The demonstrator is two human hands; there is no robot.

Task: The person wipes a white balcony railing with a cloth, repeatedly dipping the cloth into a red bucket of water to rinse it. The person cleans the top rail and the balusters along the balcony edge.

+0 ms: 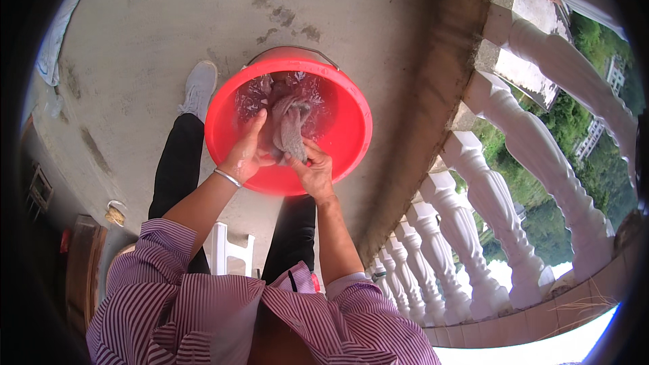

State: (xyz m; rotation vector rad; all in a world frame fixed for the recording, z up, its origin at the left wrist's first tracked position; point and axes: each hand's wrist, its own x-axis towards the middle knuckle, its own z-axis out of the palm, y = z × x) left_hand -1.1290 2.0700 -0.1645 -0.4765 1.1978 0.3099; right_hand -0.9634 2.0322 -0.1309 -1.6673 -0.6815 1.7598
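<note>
A red plastic bucket [352, 149] with a wire handle stands on the floor between my feet, with water inside. Over the water hangs a wet grey cloth [288, 129], bunched and twisted, its far end down in the bucket. My right hand [315, 165] pinches the near end of the cloth between thumb and fingers. On the cloth's left side is my left hand [246, 149], thumb raised and apart from the fingers. Its fingertips reach toward the cloth's lower end; whether they touch it I cannot tell. A silver bangle circles the left wrist.
A white balustrade [499, 182] runs along the right on a concrete ledge [431, 91]. Below me is a white plastic stool [230, 248]. At left are a brown wooden piece of furniture [83, 268] and a pale sack [58, 35]. Damp patches mark the concrete floor [167, 15].
</note>
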